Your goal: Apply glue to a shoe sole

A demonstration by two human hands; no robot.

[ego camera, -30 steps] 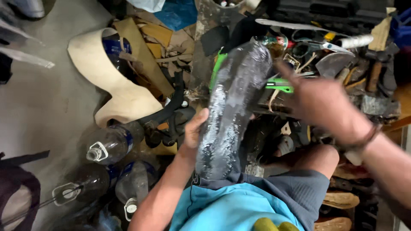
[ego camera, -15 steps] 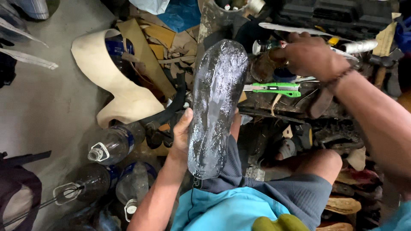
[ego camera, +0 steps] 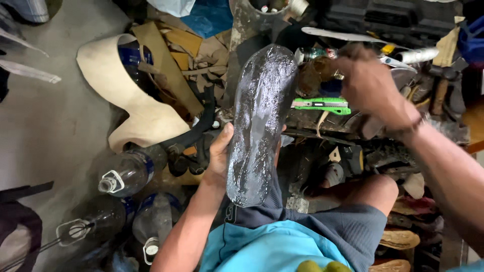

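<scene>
Left hand (ego camera: 220,153) holds glossy shoe sole (ego camera: 259,121); right hand (ego camera: 370,83) over green cutter (ego camera: 320,105)

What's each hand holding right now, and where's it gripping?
The left hand grips the glossy dark sole by its left edge, near mid-length. The right hand reaches over the cluttered bench; any hold cannot be told.

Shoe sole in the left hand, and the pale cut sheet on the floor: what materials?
Shoe sole: looks like dark rubber with a wet, glossy coat, judging by the silvery sheen; possibly glue. Left hand grips its edge. Pale cut sheet: matte tan, smooth, curved cutouts; leather or board, cannot tell which.
</scene>
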